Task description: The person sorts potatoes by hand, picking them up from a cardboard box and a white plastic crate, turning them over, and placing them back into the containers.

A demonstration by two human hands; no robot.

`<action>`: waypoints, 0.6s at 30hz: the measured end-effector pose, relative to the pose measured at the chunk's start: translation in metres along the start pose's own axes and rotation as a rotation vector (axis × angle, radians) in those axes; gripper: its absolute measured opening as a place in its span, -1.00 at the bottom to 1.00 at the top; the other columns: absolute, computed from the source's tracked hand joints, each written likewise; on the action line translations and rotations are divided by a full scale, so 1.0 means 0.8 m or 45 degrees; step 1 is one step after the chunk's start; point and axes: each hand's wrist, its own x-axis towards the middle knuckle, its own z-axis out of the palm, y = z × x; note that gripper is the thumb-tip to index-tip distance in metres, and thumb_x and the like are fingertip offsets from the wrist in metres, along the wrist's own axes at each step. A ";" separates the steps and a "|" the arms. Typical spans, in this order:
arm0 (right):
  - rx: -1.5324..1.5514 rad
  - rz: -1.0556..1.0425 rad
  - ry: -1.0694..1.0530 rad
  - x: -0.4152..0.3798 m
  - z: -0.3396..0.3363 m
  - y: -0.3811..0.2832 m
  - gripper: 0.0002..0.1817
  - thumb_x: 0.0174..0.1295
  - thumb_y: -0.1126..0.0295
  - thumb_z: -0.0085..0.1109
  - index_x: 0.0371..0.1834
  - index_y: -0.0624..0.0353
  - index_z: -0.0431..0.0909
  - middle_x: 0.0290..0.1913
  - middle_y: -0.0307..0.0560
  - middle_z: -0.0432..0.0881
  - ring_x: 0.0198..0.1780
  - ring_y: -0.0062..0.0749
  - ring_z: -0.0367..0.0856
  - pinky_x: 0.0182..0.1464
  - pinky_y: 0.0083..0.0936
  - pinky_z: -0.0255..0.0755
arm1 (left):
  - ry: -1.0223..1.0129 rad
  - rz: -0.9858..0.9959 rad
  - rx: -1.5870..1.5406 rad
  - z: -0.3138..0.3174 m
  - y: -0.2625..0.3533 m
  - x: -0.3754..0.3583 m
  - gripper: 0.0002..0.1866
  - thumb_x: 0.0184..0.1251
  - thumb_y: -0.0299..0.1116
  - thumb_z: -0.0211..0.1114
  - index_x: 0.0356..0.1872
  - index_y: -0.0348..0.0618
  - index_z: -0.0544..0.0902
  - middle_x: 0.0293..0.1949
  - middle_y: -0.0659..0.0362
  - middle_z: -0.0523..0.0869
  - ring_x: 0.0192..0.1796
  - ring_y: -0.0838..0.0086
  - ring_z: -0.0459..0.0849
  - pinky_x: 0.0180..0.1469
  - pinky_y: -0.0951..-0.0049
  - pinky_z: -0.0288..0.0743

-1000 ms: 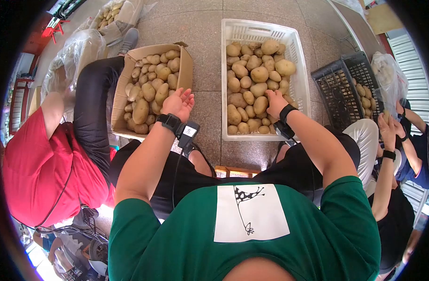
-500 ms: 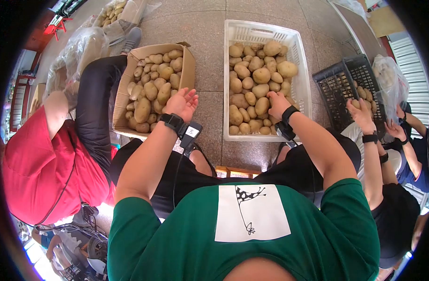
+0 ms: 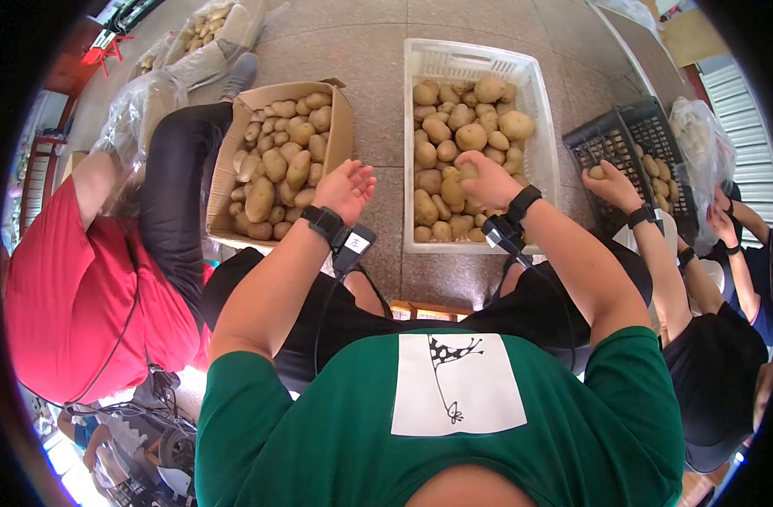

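My right hand (image 3: 489, 182) is over the white plastic crate (image 3: 549, 169), its fingers closed round a potato (image 3: 468, 170) that shows partly at the fingertips. Many more potatoes (image 3: 471, 136) fill the crate beneath it. My left hand (image 3: 346, 193) hangs above the floor between the crate and a cardboard box (image 3: 342, 122), palm turned up, fingers loosely bent and apart, holding nothing. Potatoes (image 3: 272, 165) of mixed sizes are heaped in that box, just left of my left hand.
A black plastic crate (image 3: 602, 139) with potatoes stands at the right, where another person's hand (image 3: 615, 188) holds a potato. A person in a red shirt (image 3: 74, 304) sits at my left. Plastic-wrapped boxes (image 3: 222, 51) of potatoes lie at the upper left.
My right hand has lifted from the potatoes and moved slightly left with one potato. My left hand has shifted a little right, away from the box. The neighbour's hand has moved left with a potato.
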 end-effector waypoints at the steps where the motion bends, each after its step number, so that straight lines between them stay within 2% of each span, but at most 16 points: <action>1: 0.148 0.126 -0.089 -0.007 0.002 -0.017 -0.61 0.04 0.44 0.00 0.00 0.05 0.28 -0.48 -0.12 0.41 -0.53 -0.48 0.40 -0.54 -0.53 0.41 | 0.003 0.005 0.000 0.001 -0.002 -0.002 -0.74 0.35 -0.25 -0.08 -0.09 -0.20 0.33 -0.19 0.08 0.47 -0.24 0.35 0.44 -0.22 0.44 0.42; 2: 0.150 0.122 -0.093 -0.017 0.001 -0.035 -0.61 0.04 0.44 0.00 0.00 0.05 0.28 -0.48 -0.12 0.41 -0.53 -0.48 0.40 -0.54 -0.53 0.41 | -0.032 -0.022 0.012 0.002 -0.003 -0.004 -0.74 0.34 -0.24 -0.07 -0.09 -0.19 0.33 -0.19 0.08 0.47 -0.24 0.35 0.44 -0.21 0.43 0.42; 4: 0.095 0.175 -0.243 -0.042 -0.002 -0.075 -0.62 0.10 0.39 -0.02 0.03 -0.02 0.26 -0.32 -0.12 0.41 -0.39 -0.56 0.43 -0.42 -0.56 0.44 | -0.066 -0.049 0.022 0.004 -0.007 -0.006 -0.74 0.34 -0.23 -0.07 -0.10 -0.19 0.33 -0.19 0.08 0.47 -0.24 0.34 0.44 -0.21 0.41 0.42; 5: 0.095 0.174 -0.246 -0.040 0.005 -0.071 -0.62 0.10 0.39 -0.02 0.03 -0.02 0.26 -0.32 -0.12 0.41 -0.39 -0.56 0.43 -0.42 -0.56 0.44 | -0.088 -0.074 0.035 0.005 -0.008 -0.007 -0.74 0.34 -0.23 -0.06 -0.10 -0.18 0.34 -0.19 0.09 0.46 -0.23 0.34 0.45 -0.19 0.40 0.42; 7: 0.237 -0.035 -0.256 -0.035 0.021 -0.064 -0.63 0.12 0.38 -0.03 0.04 -0.03 0.25 -0.38 -0.22 0.39 -0.40 -0.61 0.37 -0.40 -0.57 0.45 | -0.110 -0.099 0.047 0.007 -0.009 -0.008 -0.75 0.33 -0.22 -0.04 -0.11 -0.16 0.35 -0.19 0.09 0.46 -0.22 0.34 0.45 -0.17 0.39 0.42; 10: 0.285 -0.167 -0.255 -0.039 0.029 -0.066 -0.61 0.13 0.37 -0.03 0.06 -0.03 0.24 -0.43 -0.29 0.34 -0.44 -0.65 0.34 -0.41 -0.57 0.44 | -0.158 -0.133 0.155 0.008 -0.011 -0.010 -0.74 0.31 -0.19 -0.01 -0.13 -0.15 0.36 -0.18 0.10 0.46 -0.20 0.34 0.45 -0.14 0.36 0.42; 14: 0.319 -0.173 -0.301 -0.050 0.032 -0.081 -0.60 0.14 0.38 -0.03 0.09 -0.01 0.23 -0.40 -0.29 0.35 -0.42 -0.68 0.35 -0.41 -0.58 0.43 | -0.145 -0.180 0.231 0.014 -0.013 -0.018 -0.72 0.31 -0.16 -0.01 -0.14 -0.15 0.38 -0.14 0.11 0.46 -0.13 0.32 0.44 -0.05 0.27 0.41; 16: 0.383 -0.153 -0.312 -0.050 0.034 -0.085 -0.57 0.11 0.37 0.01 0.10 0.03 0.22 -0.18 -0.12 0.40 -0.27 -0.52 0.42 -0.37 -0.49 0.51 | -0.141 -0.192 0.244 0.017 -0.013 -0.021 -0.71 0.31 -0.15 -0.01 -0.13 -0.15 0.38 -0.13 0.11 0.45 -0.12 0.31 0.43 -0.03 0.24 0.40; 17: 0.383 -0.156 -0.317 -0.049 0.037 -0.085 -0.57 0.11 0.37 0.01 0.10 0.03 0.22 -0.18 -0.12 0.40 -0.27 -0.52 0.42 -0.37 -0.49 0.51 | -0.166 -0.211 0.239 0.017 -0.014 -0.021 -0.71 0.31 -0.15 -0.02 -0.12 -0.14 0.37 -0.14 0.11 0.45 -0.10 0.30 0.43 -0.01 0.22 0.39; 18: 0.415 -0.190 -0.299 -0.048 0.039 -0.085 -0.56 0.13 0.40 -0.01 0.11 0.04 0.21 -0.22 -0.18 0.41 -0.34 -0.62 0.39 -0.40 -0.57 0.46 | -0.191 -0.229 0.234 0.018 -0.014 -0.023 -0.70 0.31 -0.14 -0.02 -0.10 -0.14 0.37 -0.14 0.12 0.45 -0.09 0.29 0.42 0.01 0.20 0.38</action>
